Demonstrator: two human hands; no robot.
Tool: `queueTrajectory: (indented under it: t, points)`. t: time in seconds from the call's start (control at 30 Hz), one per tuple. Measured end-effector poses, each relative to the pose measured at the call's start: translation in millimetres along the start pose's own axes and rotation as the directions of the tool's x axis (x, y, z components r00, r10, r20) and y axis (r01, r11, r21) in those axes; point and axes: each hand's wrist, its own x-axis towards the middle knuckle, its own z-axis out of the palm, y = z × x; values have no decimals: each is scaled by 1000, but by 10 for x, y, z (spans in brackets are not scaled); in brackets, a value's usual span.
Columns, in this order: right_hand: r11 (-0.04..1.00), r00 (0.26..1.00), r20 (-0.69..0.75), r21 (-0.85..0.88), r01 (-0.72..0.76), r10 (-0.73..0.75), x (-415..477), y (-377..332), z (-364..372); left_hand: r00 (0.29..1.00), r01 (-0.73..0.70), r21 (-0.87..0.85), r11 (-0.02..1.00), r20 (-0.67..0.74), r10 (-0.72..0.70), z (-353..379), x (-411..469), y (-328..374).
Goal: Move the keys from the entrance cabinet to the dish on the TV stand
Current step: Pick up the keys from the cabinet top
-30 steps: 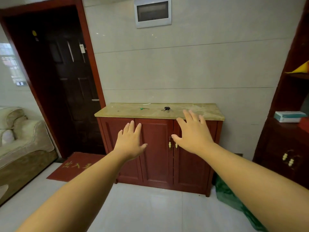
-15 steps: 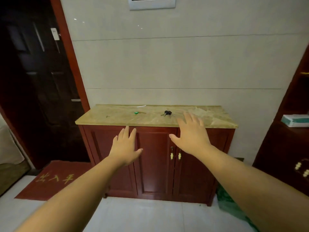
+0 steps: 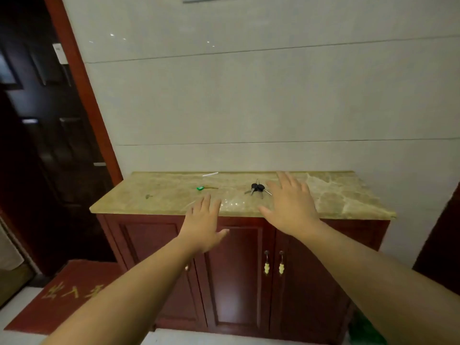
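- The keys (image 3: 257,189), a small bunch with black heads, lie on the marble worktop (image 3: 348,197) of the entrance cabinet (image 3: 236,277), a little right of its middle and toward the wall.
- The right hand (image 3: 290,205) hovers over the worktop, palm down, fingers spread, its grip released and holding nothing.
- The keys sit at about 10 o'clock from that hand, just beside its index fingertip; whether fingertip and key blade touch cannot be told.
- The left hand (image 3: 202,225) is lower, over the front edge of the worktop, fingers straight and loose, grip likewise released and empty.
- From the left hand the keys lie at about 1 o'clock, well apart from it.
- A small green tag (image 3: 200,188) lies on the worktop at 9 o'clock from the keys, apart from them.
- A thin white strip (image 3: 210,174) lies near the wall edge, at about 11 o'clock from the keys.
- A dark door (image 3: 44,135) stands to the left of the cabinet, with a red mat (image 3: 62,295) on the floor before it.
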Motion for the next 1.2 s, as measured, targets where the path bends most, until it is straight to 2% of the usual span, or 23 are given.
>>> queueTrajectory:
  t: [0.27,0.53,0.63,0.7,0.77,0.87,1.1,1.2]
  points:
    - [996,997,71,89,-22,16,978,526,768,999,48,-27,999,8,-47,276,1217,-42]
    - [993,981,193,117,-27,4,1464,753,1537,995,71,-98,993,80,-63,822,1799,-90]
    - [970,963,251,191,-149,98,1611,834,1878,993,91,-140,986,84,-80,1016,2029,-266]
    - [910,926,318,286,-301,206,1612,844,2121,990,122,-174,977,94,-107,1155,2147,-398]
    - [863,888,373,318,-393,268,1582,828,2361,983,159,-218,963,126,-134,1324,2233,-529]
    - [868,874,386,274,-414,295,1675,815,2636,975,171,-273,947,182,-124,1579,2356,-708]
    - [843,796,399,93,-529,456,2293,837,3042,992,60,-313,948,128,-21,1757,2808,-1143]
    - [809,768,402,102,-578,498,2400,831,3213,994,33,-341,939,106,3,1770,2881,-1332]
